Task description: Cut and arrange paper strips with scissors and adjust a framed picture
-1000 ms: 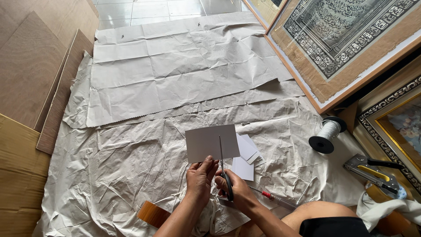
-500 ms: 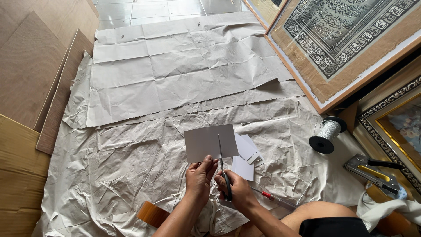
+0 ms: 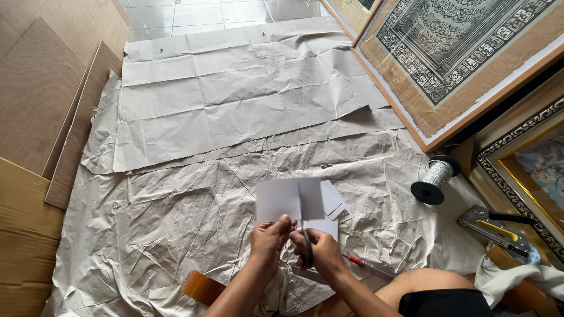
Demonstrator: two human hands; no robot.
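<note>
Tiled floor under crumpled grey paper sheets [image 3: 235, 194]. Near edge, centre: grey card [image 3: 288, 199], pinched at its lower edge by left hand [image 3: 270, 240]; right hand [image 3: 320, 253] clenched on black-handled scissors [image 3: 306, 246]. Cut now deeper into card than half a second ago; split nearly through. Right edge: wire spool [image 3: 435, 179], staple gun [image 3: 490, 226].

Scissors [image 3: 306, 246] mostly hidden in right hand [image 3: 320, 253]; forearms cut off.

A wire spool [image 3: 436, 179] lies on the crumpled paper [image 3: 176, 235], right of the card [image 3: 288, 199].
</note>
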